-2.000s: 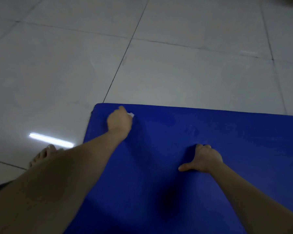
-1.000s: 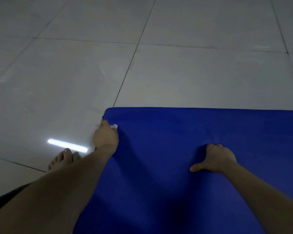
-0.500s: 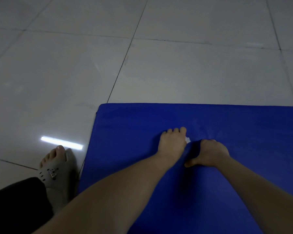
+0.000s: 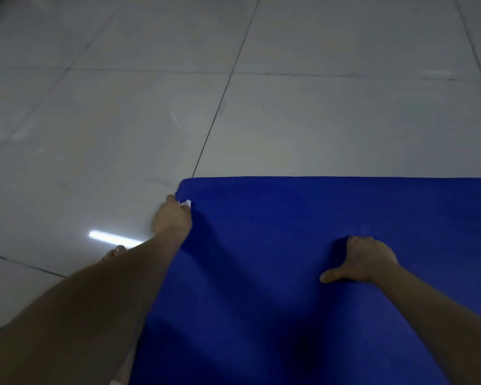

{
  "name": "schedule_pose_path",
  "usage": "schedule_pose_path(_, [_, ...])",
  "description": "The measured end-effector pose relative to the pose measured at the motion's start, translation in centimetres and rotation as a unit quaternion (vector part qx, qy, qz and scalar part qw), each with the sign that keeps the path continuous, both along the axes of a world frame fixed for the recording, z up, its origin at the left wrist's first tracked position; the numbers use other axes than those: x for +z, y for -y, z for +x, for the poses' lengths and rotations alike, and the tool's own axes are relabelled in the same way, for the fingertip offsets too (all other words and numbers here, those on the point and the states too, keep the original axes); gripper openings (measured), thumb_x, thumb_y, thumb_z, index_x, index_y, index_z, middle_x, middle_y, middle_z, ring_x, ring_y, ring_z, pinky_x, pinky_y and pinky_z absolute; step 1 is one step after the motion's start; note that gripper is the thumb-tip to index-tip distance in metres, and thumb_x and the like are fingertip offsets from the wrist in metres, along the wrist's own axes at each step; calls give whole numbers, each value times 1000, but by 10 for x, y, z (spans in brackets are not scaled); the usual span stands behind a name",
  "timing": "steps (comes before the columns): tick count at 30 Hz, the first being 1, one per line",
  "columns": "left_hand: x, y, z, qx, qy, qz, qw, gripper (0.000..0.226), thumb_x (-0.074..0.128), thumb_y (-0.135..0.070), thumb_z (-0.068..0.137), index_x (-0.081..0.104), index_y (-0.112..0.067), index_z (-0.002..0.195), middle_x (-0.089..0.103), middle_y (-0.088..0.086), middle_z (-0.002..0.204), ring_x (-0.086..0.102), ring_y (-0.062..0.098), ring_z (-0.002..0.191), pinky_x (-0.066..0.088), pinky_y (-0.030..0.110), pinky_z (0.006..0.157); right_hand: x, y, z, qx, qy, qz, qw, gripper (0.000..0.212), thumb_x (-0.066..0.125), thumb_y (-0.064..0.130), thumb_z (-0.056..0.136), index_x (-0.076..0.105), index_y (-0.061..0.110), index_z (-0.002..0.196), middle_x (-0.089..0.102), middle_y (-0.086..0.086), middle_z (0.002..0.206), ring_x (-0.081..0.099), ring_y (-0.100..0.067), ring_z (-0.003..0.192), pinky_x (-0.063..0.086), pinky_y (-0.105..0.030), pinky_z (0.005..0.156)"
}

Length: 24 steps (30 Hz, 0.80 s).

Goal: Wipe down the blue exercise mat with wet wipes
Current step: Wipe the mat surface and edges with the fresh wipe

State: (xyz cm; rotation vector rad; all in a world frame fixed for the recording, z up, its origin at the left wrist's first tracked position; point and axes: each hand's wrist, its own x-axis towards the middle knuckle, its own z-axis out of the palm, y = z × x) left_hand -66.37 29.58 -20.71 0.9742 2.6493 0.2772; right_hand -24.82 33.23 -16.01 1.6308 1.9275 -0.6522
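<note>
The mat (image 4: 289,287), cut off at the near and right sides, is laid on the floor (image 4: 331,120). The right hand (image 4: 364,259) is braced on it with the thumb spread; its fingers are hidden, so the grip cannot be told. Farther off, at the mat's left edge, a mostly hidden wipe (image 4: 186,203) is clutched by the left hand (image 4: 172,222).

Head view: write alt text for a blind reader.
A person's left hand holds a wet wipe at the far left corner of a blue exercise mat; the right hand presses down on the mat. Pale floor tiles lie beyond.
</note>
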Motion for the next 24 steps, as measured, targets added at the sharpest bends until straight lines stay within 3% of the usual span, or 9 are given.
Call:
schedule_pose_path(4, [0, -3, 17, 25, 0, 17, 1000, 46, 46, -40, 104, 48, -6, 136, 64, 17, 122, 63, 36, 107, 49, 44, 84, -1, -1, -1, 3, -1, 3, 1000, 93, 70, 94, 39, 47, 23, 93, 54, 9, 93, 55, -13, 86, 52, -31, 72])
schedule_pose_path(9, [-3, 8, 89, -137, -101, -27, 985, 39, 45, -40, 105, 47, -9, 128, 66, 13, 104, 66, 29, 89, 47, 39, 62, 0, -2, -2, 12, 9, -2, 1000, 93, 69, 95, 40, 48, 23, 95, 54, 9, 93, 55, -12, 86, 52, -29, 70])
schedule_pose_path(14, [8, 6, 220, -307, -62, 0, 950, 37, 48, -48, 102, 54, -13, 114, 67, 12, 100, 66, 30, 89, 48, 39, 69, 0, -3, -4, 13, 11, -4, 1000, 88, 70, 93, 41, 51, 23, 92, 58, 8, 92, 57, -12, 85, 55, -32, 74])
schedule_pose_path(17, [16, 9, 281, -409, -45, 15, 911, 28, 50, -41, 99, 58, -14, 101, 69, 10, 90, 65, 29, 85, 45, 38, 74, -3, -4, -5, 11, -8, -3, 1000, 73, 74, 86, 45, 55, 27, 84, 61, 8, 84, 58, -11, 77, 54, -31, 71])
schedule_pose_path(19, [12, 8, 280, -443, -78, 36, 893, 27, 55, -45, 91, 60, -19, 87, 67, 3, 74, 63, 25, 75, 44, 36, 71, -3, -5, -4, 12, -9, -1, 1000, 72, 73, 86, 43, 56, 28, 83, 62, 8, 82, 59, -9, 76, 53, -30, 68])
schedule_pose_path(21, [2, 5, 247, -454, -136, 57, 879, 29, 60, -47, 86, 60, -20, 77, 61, 1, 62, 58, 23, 65, 41, 34, 64, -5, -4, -3, 21, -1, 5, 1000, 85, 68, 93, 36, 56, 27, 87, 62, 9, 85, 58, -9, 77, 54, -30, 68])
schedule_pose_path(24, [0, 1, 182, -405, -170, 70, 896, 31, 60, -45, 88, 63, -16, 77, 58, 4, 67, 55, 25, 64, 41, 35, 61, -7, -4, 0, 14, 0, 1, 1000, 92, 66, 97, 34, 50, 24, 88, 59, 9, 91, 57, -10, 82, 57, -33, 77])
